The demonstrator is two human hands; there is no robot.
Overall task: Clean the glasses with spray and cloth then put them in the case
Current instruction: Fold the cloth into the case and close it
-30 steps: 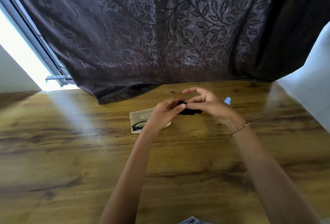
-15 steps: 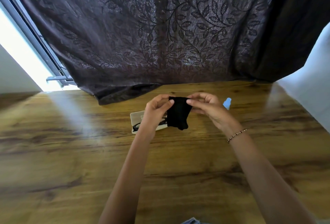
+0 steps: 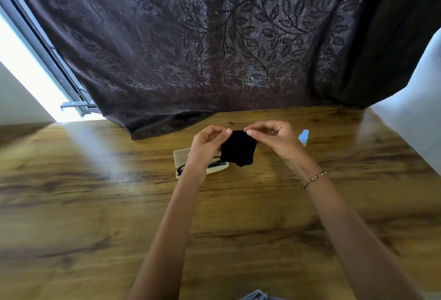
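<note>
A small black cloth [image 3: 238, 148] hangs spread out above the wooden table [image 3: 95, 204]. My left hand [image 3: 206, 145] pinches its top left corner and my right hand [image 3: 274, 141] pinches its top right corner. Below my left hand lies an open cream glasses case [image 3: 181, 156] with black-framed glasses [image 3: 182, 168] in it, partly hidden by my wrist. A pale blue spray bottle [image 3: 304, 136] stands just behind my right hand.
A dark leaf-patterned curtain [image 3: 214, 49] hangs along the far edge of the table and drapes onto it. A bright window frame [image 3: 47, 60] is at the far left. A white wall [image 3: 417, 108] borders the right side.
The cloth was bunched between my fingers a second ago. It has since been unfolded and now hangs flat, and both hands have lifted slightly and moved apart.
</note>
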